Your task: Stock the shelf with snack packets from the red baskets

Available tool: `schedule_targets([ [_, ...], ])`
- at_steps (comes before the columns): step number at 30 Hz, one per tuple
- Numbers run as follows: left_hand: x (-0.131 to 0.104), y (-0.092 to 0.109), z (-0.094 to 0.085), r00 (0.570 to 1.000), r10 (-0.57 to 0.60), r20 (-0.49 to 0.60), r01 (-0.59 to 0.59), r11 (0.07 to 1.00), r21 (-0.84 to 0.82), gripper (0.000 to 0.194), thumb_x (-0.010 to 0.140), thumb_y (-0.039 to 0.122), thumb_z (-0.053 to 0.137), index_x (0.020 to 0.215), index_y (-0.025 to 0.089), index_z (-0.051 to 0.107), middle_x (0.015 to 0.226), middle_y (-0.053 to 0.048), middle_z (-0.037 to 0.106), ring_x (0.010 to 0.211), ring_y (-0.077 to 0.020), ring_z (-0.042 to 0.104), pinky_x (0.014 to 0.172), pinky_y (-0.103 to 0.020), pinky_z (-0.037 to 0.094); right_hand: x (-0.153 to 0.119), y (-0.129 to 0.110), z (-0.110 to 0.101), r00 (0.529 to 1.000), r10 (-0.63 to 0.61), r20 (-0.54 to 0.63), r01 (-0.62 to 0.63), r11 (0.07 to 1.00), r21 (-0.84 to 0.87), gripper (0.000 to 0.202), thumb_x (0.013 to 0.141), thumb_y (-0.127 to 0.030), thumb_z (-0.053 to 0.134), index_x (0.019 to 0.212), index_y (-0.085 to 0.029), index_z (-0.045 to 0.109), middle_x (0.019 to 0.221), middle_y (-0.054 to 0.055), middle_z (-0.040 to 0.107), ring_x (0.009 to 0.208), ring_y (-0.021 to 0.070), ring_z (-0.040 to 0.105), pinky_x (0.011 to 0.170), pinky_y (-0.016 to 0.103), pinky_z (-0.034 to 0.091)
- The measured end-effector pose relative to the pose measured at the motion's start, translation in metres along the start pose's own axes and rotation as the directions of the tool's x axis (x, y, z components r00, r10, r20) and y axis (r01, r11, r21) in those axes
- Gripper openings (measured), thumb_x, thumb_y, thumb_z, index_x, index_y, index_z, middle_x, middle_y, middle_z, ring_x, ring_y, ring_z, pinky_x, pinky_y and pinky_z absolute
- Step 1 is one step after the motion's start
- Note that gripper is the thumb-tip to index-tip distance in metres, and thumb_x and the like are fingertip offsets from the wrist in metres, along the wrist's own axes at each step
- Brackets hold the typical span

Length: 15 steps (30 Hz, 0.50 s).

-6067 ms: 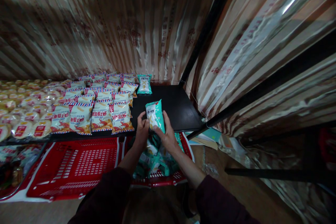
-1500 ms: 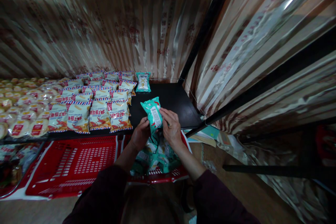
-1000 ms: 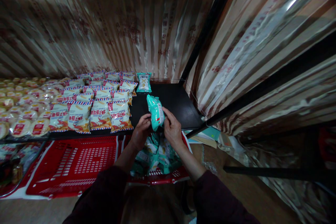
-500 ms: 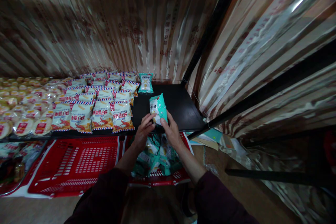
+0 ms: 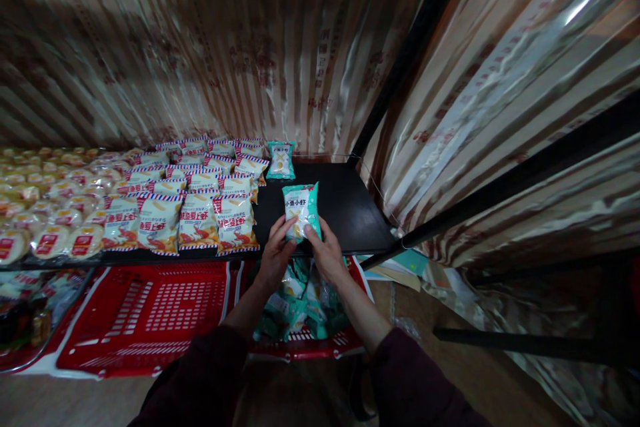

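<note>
Between my two hands, near the shelf's front edge, is a teal and white snack bag (image 5: 301, 203), its printed front facing me. My left hand (image 5: 277, 250) grips its lower left side. On the lower right, my right hand (image 5: 326, 248) holds it with the thumb on the front. A second teal snack bag (image 5: 281, 160) stands at the back of the black shelf (image 5: 345, 197). To its left are rows of striped-edge snack bags (image 5: 235, 223). Below my hands, a red basket (image 5: 357, 280) contains several more teal bags, partly covered by my forearms.
Round packaged snacks (image 5: 53, 240) fill the shelf's left part. A second red basket (image 5: 145, 313) sits below the shelf on the left. Black metal posts (image 5: 385, 93) frame the right end, with striped sheeting (image 5: 200, 47) behind. Flat papers (image 5: 400, 270) lie low at the right.
The held snack bag has turned from a slant so its front faces me more squarely. Both hands still hold it, and the view has shifted slightly.
</note>
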<state>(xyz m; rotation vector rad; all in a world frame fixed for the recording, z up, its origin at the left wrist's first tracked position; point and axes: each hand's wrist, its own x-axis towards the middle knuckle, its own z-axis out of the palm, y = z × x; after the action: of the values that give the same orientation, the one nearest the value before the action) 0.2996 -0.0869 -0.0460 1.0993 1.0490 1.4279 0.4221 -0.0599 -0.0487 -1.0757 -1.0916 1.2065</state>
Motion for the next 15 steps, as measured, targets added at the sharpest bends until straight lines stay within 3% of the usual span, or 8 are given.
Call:
schedule_targets([
  [7,0.007,-0.013,-0.008,0.992,0.079,-0.102,-0.069,0.993,0.092,0.037,0.075,0.014,0.060,0.109,0.026,0.067,0.129,-0.004,0.053,0.125,-0.0214,0.045,0.110,-0.035,0.030,0.003,0.005,0.002,0.986,0.167,-0.023,-0.163,0.981,0.104,0.051,0.072,-0.051,0.067,0.111,-0.019,0.062,0.112,0.006,0.068,0.094,0.0224,0.066,0.085,0.039,0.053],
  [15,0.014,-0.019,-0.013,0.984,0.150,-0.092,-0.117,0.949,0.292,0.039,0.078,0.010,0.053,0.111,0.026,0.067,0.131,-0.006,0.054,0.124,-0.0225,0.048,0.110,-0.040,0.032,0.015,0.021,-0.004,0.997,0.072,-0.002,-0.072,0.997,-0.039,0.055,0.076,-0.052,0.062,0.120,-0.018,0.061,0.116,0.006,0.067,0.102,0.0243,0.063,0.091,0.041,0.050],
])
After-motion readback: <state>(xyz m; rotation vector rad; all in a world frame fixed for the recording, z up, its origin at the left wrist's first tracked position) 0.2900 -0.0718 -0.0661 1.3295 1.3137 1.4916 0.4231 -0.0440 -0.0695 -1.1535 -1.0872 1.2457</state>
